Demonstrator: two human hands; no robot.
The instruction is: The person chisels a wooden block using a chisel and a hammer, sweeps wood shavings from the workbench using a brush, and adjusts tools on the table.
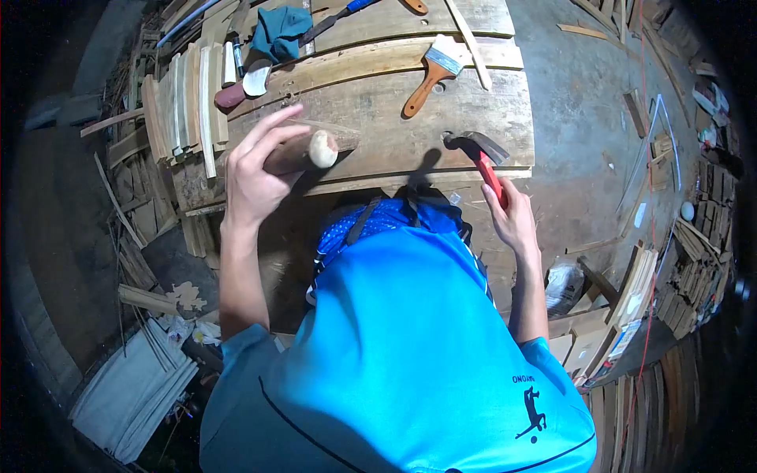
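Note:
My left hand (254, 169) is at the left front of the wooden workbench (371, 98), curved around a thick round piece of wood (293, 154). Its pale cut end faces up toward me, and the thumb and some fingers lie along its side while the upper fingers extend past it. On the right, my right hand (514, 213) is closed around the red handle of a claw hammer (487, 162). The hammer's dark head is over the bench's front right corner. Beyond it lies a paintbrush (434, 75) with a wooden handle.
Wooden slats (181, 102) are stacked at the bench's left end, near a teal cloth (280, 33) and a marker (238, 57). A thin wooden strip (471, 43) lies by the paintbrush. Wood scraps (690, 292) cover the floor at right, and folded white sacking (130, 390) lies lower left.

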